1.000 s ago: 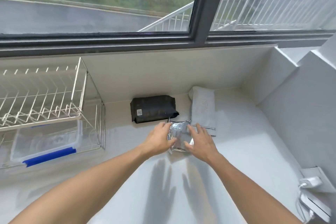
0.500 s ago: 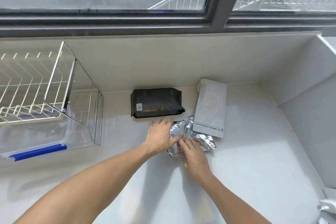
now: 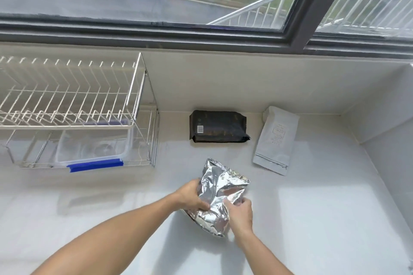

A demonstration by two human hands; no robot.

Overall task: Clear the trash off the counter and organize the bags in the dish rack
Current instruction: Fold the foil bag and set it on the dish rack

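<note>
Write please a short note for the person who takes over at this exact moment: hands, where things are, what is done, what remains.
Left hand and right hand: both hold the crumpled foil bag, lifted off the counter.
Black bag and white bag lie flat on the counter near the back wall, apart.
Dish rack: no bags in it; a clear container sits on its lower shelf.
Done: nothing placed yet.
Left: discard the foil bag, likely the trash; put both bags in the rack.

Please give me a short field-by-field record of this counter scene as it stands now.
held item: crinkled foil bag, lifted off the counter
left hand: grips the bag's left side
right hand: grips its lower right
lying on counter: black bag, white bag, apart
dish rack: no bags in it; clear container with blue-edged lid on lower shelf
</note>
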